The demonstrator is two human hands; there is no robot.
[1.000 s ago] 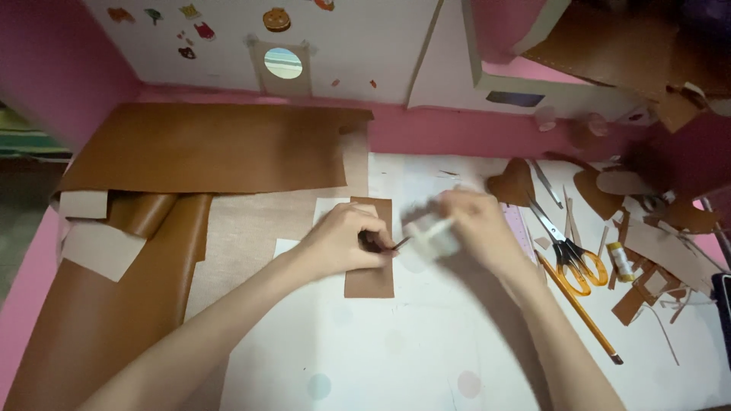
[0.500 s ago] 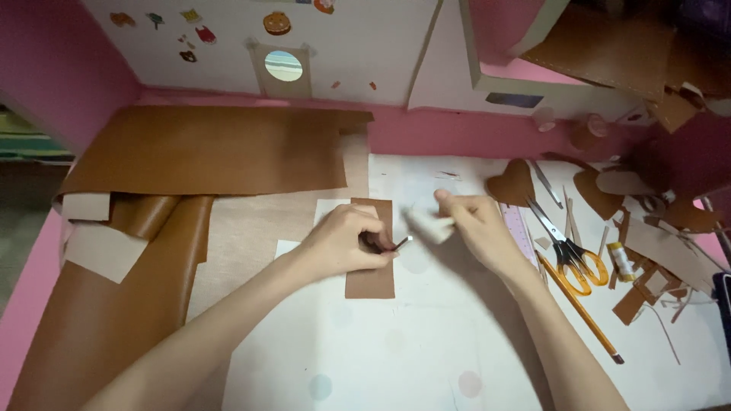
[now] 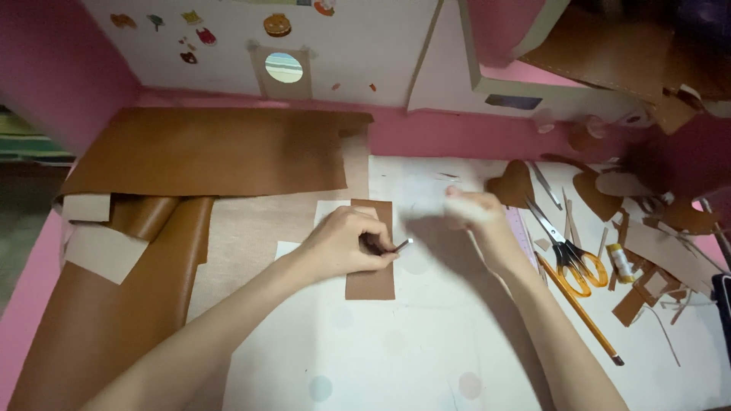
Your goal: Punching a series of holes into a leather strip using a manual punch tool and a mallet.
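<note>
A narrow brown leather strip [image 3: 371, 255] lies flat and upright-oblong on the white worktop [image 3: 396, 342], its top end over a pale paper sheet [image 3: 333, 209]. The left hand [image 3: 344, 242] rests on the strip, fingers curled shut around a small dark tool [image 3: 390, 246] whose metal tip pokes out rightward over the strip's edge. The right hand [image 3: 474, 215], blurred, hovers just right of the strip; whether its fingers hold anything cannot be told. Further right of the strip lie orange-handled scissors [image 3: 567, 247], a pencil [image 3: 579, 308] and leather scraps [image 3: 601, 194]. Left of the strip, big brown leather sheets [image 3: 205, 152] spread and roll.
</note>
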